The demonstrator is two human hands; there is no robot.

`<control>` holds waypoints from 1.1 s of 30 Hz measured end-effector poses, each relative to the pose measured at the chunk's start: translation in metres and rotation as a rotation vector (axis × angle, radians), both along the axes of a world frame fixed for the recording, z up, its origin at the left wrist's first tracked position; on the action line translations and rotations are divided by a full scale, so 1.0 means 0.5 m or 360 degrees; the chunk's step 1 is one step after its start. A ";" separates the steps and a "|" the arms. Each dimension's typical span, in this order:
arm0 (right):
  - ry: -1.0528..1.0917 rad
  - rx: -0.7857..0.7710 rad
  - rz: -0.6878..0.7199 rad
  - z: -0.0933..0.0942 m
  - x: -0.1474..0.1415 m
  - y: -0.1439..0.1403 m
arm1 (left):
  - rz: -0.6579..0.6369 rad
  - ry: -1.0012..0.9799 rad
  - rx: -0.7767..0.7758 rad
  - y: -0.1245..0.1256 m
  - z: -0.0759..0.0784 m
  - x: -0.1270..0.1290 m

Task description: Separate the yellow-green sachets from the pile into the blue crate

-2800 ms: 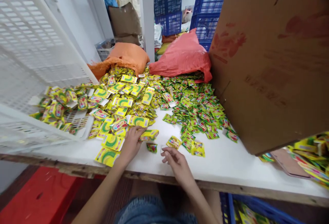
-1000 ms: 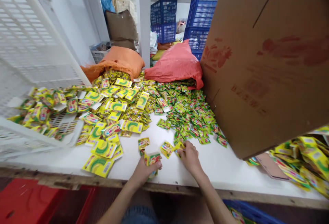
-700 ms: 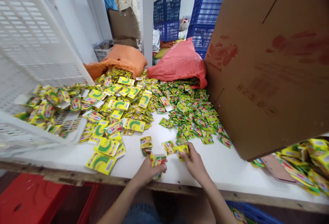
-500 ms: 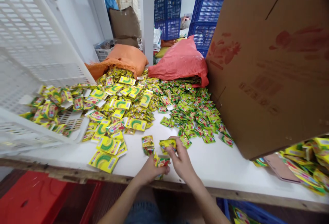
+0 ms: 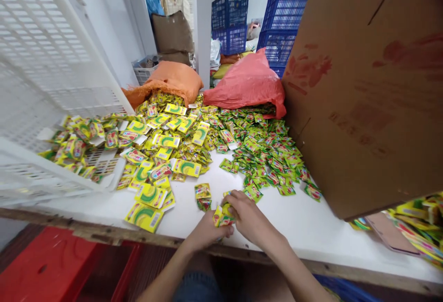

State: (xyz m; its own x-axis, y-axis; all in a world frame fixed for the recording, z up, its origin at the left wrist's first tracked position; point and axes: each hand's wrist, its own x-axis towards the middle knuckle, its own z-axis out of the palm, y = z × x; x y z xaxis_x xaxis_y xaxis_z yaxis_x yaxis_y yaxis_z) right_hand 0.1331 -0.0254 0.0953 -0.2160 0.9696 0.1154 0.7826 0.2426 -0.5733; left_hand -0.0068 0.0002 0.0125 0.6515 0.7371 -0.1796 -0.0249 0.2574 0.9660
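At the near edge of the white table (image 5: 297, 228), the left hand (image 5: 207, 232) grips a small carton (image 5: 221, 216) from below, fingers closed around it. The right hand (image 5: 247, 216) pinches a sachet at its mouth (mostly hidden by the fingers). To do this well, I think the carton should be kept steady and the sachet slid in flat. Behind lie two loose sachets (image 5: 203, 196), then the big sachet pile (image 5: 266, 154) and flat cartons (image 5: 162, 154).

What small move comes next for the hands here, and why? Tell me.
Probably the right hand reaches for the loose sachet just beyond it: both hands meet on the small box the left hand holds, and sachets lie scattered close by.
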 end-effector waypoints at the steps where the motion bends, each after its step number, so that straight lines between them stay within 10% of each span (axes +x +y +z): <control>1: 0.0014 0.0015 0.0024 -0.004 -0.005 0.001 | 0.0035 -0.0029 0.0011 0.000 0.002 -0.001; 7: 0.0531 0.0159 -0.0242 -0.051 -0.007 -0.011 | 0.0048 -0.0174 -0.0188 -0.003 0.009 -0.006; 26: -0.0019 0.0267 -0.0084 -0.040 0.001 -0.037 | 0.0136 -0.0184 0.0064 -0.003 0.017 -0.011; 33: 0.0825 0.0080 -0.0423 -0.135 -0.007 -0.065 | 0.0427 0.0098 0.0234 -0.013 0.001 -0.020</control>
